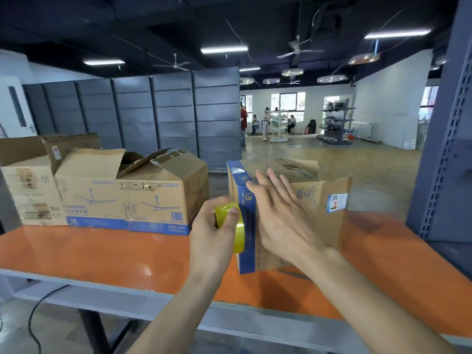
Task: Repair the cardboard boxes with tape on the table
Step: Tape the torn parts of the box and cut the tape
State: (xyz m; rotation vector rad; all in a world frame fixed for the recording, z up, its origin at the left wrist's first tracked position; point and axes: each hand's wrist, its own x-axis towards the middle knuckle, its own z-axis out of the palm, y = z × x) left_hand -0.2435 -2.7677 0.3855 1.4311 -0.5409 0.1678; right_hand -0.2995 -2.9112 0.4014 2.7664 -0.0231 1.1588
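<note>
- The orange table [102, 251] has bare surface in front of the left boxes and to the right of the near box. Its grey front edge runs under both forearms, and a grey rack post [444, 149] stands at the right.
- The blue-edged cardboard box [321, 221] stands near that edge. The left hand [212, 233] grips a yellow tape roll [240, 236] against its blue corner, and the right hand [278, 215] lies flat on it, fingers straight.
- The long box [127, 198] shows 2 ceiling-fan drawings and a barcode. The near box bears a QR-code sticker [337, 201]. The small print is unreadable.
</note>
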